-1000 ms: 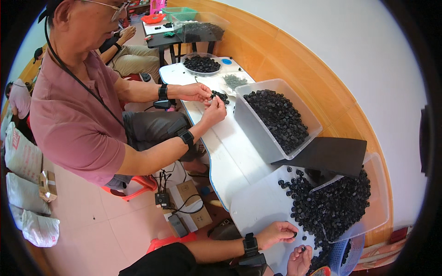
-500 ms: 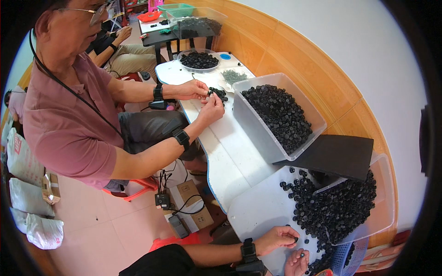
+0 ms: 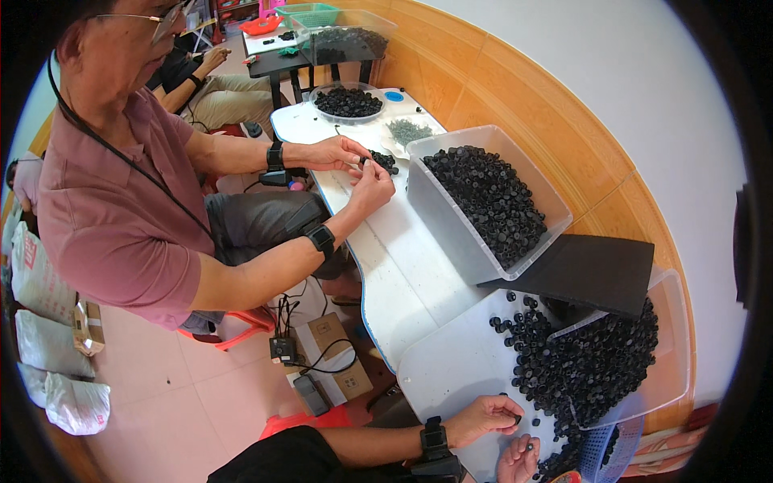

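My left hand (image 3: 481,417), with a black band on its wrist, rests on the white table (image 3: 451,370) at the near edge of a heap of small black caps (image 3: 588,370). Its fingertips pinch one black cap. Just below it, my right hand (image 3: 519,459) is partly cut off by the picture's lower edge and holds a small black cap at its fingertips. The heap spills out of a clear tray (image 3: 672,378) lying to the right of both hands.
A co-worker in a pink shirt (image 3: 121,217) sits across the white table, both hands on a small pile of caps (image 3: 385,161). A clear bin of black caps (image 3: 483,201), a black foam sheet (image 3: 588,270), a bowl of caps (image 3: 348,102) and a floor power strip (image 3: 283,348) are around.
My hands stay by the heap of caps, the left fingers closing slightly on a cap. The co-worker keeps handling caps at the small pile. The view has shifted a little.
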### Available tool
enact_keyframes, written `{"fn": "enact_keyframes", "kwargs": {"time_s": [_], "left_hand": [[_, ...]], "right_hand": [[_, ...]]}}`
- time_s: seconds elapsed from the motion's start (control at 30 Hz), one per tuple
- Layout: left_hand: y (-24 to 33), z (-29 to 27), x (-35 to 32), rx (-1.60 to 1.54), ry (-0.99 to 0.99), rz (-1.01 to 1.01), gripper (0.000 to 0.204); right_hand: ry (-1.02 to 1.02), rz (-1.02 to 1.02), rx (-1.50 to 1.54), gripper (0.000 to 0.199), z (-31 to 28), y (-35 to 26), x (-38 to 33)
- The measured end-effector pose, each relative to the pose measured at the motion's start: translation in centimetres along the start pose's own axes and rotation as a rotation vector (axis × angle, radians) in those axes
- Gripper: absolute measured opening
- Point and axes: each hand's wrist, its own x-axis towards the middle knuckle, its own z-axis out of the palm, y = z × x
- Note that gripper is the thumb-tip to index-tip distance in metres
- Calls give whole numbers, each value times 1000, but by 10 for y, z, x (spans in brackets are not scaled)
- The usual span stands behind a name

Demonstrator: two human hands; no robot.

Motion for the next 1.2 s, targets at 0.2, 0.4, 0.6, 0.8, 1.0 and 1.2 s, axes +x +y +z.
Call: {"fn": "enact_keyframes", "kwargs": {"time_s": [0.2,0.4,0.6,0.8,1.0,1.2], "left_hand": [[1,2,-2,-9,-1,2,24],[-4,-2,0,-18,-5,5,23],[0,2,0,-4,-3,26,22],[0,-2,1,-4,-10,33,22],[0,0,-1,14,1,40,23],[1,2,-2,19,7,57,24]], "right_hand": [[-25,-17,-43,12,-2,0,-1],[-20,-14,-45,11,-7,1,-1],[-53,-28,-47,13,1,1,0],[-22,-21,-68,11,-1,2,1],[-10,-32,-60,9,-4,2,-1],[-12,-26,-67,9,-1,3,-1]]}}
